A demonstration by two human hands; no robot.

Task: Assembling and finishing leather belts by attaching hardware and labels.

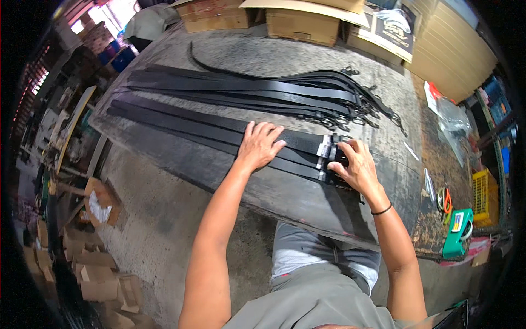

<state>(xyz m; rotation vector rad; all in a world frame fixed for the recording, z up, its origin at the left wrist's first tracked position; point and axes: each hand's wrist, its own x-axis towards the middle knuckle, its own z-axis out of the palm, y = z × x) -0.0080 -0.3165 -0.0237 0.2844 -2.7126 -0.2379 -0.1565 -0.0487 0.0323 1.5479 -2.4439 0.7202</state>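
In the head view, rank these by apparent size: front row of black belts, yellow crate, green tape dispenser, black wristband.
1. Front row of black belts
2. Yellow crate and green tape dispenser: too alike to rank
3. Black wristband

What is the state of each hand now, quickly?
Left hand: open, resting on the black straps.
Right hand: partly curled at their right end; whether it grips cannot be told.

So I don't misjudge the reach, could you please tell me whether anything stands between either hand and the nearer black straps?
Nothing visible does: the left hand rests on the nearer black straps, and the right hand is at their right ends. The farther pile lies beyond.
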